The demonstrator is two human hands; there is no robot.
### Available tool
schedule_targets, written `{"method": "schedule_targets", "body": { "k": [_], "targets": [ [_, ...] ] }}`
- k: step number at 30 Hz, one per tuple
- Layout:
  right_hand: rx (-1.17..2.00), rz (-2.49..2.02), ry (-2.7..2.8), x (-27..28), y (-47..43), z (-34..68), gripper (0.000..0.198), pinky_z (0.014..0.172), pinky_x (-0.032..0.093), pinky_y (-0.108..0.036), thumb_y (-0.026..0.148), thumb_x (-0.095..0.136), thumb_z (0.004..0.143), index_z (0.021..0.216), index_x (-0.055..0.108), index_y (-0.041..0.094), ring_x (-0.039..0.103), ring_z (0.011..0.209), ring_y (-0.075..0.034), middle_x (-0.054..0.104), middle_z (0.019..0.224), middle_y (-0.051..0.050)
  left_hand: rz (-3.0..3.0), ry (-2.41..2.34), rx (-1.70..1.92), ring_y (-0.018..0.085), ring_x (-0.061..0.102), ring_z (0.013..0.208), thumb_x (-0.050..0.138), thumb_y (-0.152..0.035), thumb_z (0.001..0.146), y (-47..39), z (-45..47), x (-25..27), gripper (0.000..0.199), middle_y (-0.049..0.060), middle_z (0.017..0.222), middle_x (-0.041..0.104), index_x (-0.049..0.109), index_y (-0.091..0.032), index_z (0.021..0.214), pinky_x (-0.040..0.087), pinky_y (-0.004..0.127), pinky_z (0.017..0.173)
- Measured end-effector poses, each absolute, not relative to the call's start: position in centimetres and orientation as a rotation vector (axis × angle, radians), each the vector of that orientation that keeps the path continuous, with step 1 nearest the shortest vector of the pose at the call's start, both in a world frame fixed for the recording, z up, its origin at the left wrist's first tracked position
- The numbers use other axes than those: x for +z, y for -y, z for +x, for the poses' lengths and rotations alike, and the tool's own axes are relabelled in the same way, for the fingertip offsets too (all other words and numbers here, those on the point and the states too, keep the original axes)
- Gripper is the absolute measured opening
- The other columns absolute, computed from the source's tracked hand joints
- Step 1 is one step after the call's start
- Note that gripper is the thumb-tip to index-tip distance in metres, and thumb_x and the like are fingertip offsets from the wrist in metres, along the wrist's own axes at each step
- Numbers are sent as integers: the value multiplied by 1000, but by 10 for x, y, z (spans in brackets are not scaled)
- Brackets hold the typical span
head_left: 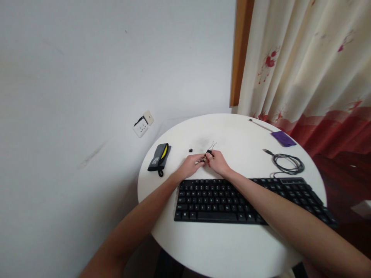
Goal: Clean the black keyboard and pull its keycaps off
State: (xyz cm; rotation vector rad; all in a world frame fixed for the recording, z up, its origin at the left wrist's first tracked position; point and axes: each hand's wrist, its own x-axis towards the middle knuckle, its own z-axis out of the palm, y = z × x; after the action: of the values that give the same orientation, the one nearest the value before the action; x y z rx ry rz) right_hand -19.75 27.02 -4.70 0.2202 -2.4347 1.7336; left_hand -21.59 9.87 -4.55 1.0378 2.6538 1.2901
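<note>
I have both hands together over the middle of the white tabletop [226, 247], just past the far edge of a black keyboard [203, 200]. The fingers of my right hand [218, 162] are closed in a pinch on a small black piece [209, 153], and two thin wires [214, 145] stick out from it toward the far side. My left hand [190, 166] meets it from the left, fingers bent and almost touching the right ones; I cannot tell how far apart they are or whether they grip anything.

A small black block [190, 150] lies alone, a little left of and beyond my fingers. Farther left I have a grey pouch [159, 156] with a yellow patch and a loop at its near end. On the right, a coiled black cable [300, 168] lies just beyond the keyboard; farther off are a purple cloth [283, 139] and a thin stick [261, 125]. My right forearm crosses above the keys.
</note>
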Motion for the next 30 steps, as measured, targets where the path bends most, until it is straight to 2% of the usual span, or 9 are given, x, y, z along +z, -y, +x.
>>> {"method": "schedule_targets", "body": {
  "k": [7,14,21,30],
  "targets": [
    [1816,110,2358,-51,-269,-199,24,58,39,-25,24,48,89,68,56,18,53,56,-16,59,57,0,943,-2495,1493,22,69,97,77,-16,73,-97,-221,-49,52,13,111,73,65,-13,123,55,39,92],
    [1774,266,2365,-51,-269,-199,25,59,40,-25,25,45,90,69,56,19,54,57,-15,59,58,0,821,-2435,1581,20,71,93,74,-13,74,-95,-222,-44,40,10,102,75,66,-13,113,55,36,92],
    [1666,418,2389,-49,-270,-195,26,62,40,-25,23,44,91,71,58,18,54,59,-15,60,60,-1,818,-2442,1579,21,71,93,70,-14,77,-95,-222,-47,52,8,99,77,59,-14,128,54,37,94],
    [1603,316,2415,-42,-271,-192,25,61,40,-24,18,45,91,71,61,17,57,61,-15,65,64,-3,969,-2555,1534,20,71,96,67,-14,79,-102,-215,-40,52,7,106,75,59,-16,131,55,37,95]
  ]
}}
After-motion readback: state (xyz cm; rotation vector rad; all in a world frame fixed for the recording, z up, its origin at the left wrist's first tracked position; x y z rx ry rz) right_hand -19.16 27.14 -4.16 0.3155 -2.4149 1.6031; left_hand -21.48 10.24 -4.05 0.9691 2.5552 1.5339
